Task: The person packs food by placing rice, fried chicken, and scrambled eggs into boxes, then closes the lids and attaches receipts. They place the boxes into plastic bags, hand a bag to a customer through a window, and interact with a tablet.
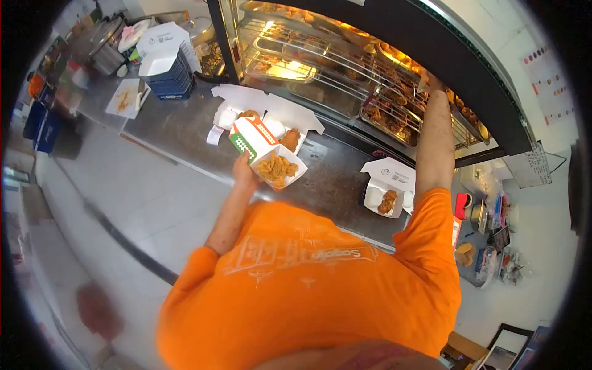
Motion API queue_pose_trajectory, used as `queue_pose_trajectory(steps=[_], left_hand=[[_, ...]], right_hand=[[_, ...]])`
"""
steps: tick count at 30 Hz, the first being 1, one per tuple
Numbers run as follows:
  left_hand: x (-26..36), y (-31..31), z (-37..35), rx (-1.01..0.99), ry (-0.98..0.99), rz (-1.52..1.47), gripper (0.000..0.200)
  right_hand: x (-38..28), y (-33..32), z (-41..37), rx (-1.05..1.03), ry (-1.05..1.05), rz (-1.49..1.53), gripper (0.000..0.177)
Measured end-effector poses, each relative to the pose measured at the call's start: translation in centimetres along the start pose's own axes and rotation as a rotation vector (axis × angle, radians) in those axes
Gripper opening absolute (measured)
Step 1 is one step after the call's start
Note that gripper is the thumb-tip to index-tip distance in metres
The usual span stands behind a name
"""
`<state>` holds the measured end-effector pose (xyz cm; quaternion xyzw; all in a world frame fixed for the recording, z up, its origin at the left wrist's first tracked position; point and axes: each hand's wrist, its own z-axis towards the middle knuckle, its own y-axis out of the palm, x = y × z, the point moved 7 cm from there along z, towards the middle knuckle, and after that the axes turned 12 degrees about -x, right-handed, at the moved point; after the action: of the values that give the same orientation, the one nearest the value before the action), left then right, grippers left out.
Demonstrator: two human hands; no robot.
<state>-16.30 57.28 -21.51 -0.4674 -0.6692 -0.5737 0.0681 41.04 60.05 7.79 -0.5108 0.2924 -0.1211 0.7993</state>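
Observation:
My left hand (245, 174) grips a small open takeaway box (251, 140) with a white, orange and green lid, tilted above the counter. Pieces of fried chicken (276, 169) fill its tray. Just behind it, a larger open white carton (305, 117) holds more fried chicken and white tubs. My right arm stretches into the lit food warmer (364, 126), where my right hand (431, 84) is over the wire racks of browned chicken. Its fingers are blurred and partly hidden by the cabinet frame.
Another open carton (390, 176) with fried chicken stands on the steel counter (333, 176) near my right arm. Stacked blue-sided boxes (171, 77) and a stained white cutting board (124, 98) are farther left. A metal pot (106, 46) sits at the back left.

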Motion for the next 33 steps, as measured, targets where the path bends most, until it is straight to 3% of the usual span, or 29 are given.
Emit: queue_pose_trajectory(steps=[7,9,10,12,13,15,16,17,18,19,20,23,25,33], left_hand=[[0.5,1.5,-0.4,0.013,-0.093,0.051,0.04],[0.3,1.6,0.4,0.023,-0.072,0.015,0.04],[0.1,1.7,0.8,0.018,-0.045,-0.021,0.04],[0.3,2.4,1.0,-0.022,-0.013,-0.028,0.039],[0.5,3.0,1.0,-0.027,-0.021,0.002,0.038],[1.2,4.5,0.5,-0.017,-0.014,-0.002,0.035],[1.2,4.8,0.4,0.002,-0.006,-0.006,0.035],[1.3,4.9,0.3,-0.005,0.027,0.0,0.035],[1.5,4.9,0.1,-0.012,0.056,0.012,0.035],[1.4,4.8,0.2,-0.009,0.069,0.014,0.035],[1.3,4.8,-0.3,0.0,0.064,0.022,0.035],[1.9,5.7,-1.1,-0.018,0.083,-0.049,0.038],[2.3,5.2,-1.3,-0.014,0.101,-0.072,0.038],[3.9,0.5,0.0,0.014,0.233,-0.079,0.036]], right_hand=[[4.6,0.4,-0.3,0.106,0.118,0.437,0.07],[5.9,1.9,-1.5,0.022,0.237,0.812,0.07],[4.9,2.2,-4.3,-0.058,0.423,1.093,0.065],[0.9,1.2,-11.6,-0.044,0.48,1.326,0.048],[-1.7,-0.3,-15.6,0.048,0.34,1.283,0.036],[-4.6,2.3,-20.8,0.007,0.106,1.433,0.021],[-9.1,2.4,-24.6,-0.034,0.32,1.362,0.02],[-11.8,5.1,-25.7,-0.403,0.037,1.417,0.019],[-12.6,7.9,-27.8,-0.526,0.18,1.082,0.021],[-15.1,10.6,-29.7,-0.587,0.159,1.083,0.022],[-19.4,10.4,-30.9,-0.916,-0.046,0.847,0.027],[-21.9,15.8,-33.2,-0.943,-0.126,0.67,0.032],[-25.1,14.1,-33.8,-0.673,-0.522,0.45,0.036],[-26.3,17.1,-33.8,-0.844,-0.337,0.362,0.052]])
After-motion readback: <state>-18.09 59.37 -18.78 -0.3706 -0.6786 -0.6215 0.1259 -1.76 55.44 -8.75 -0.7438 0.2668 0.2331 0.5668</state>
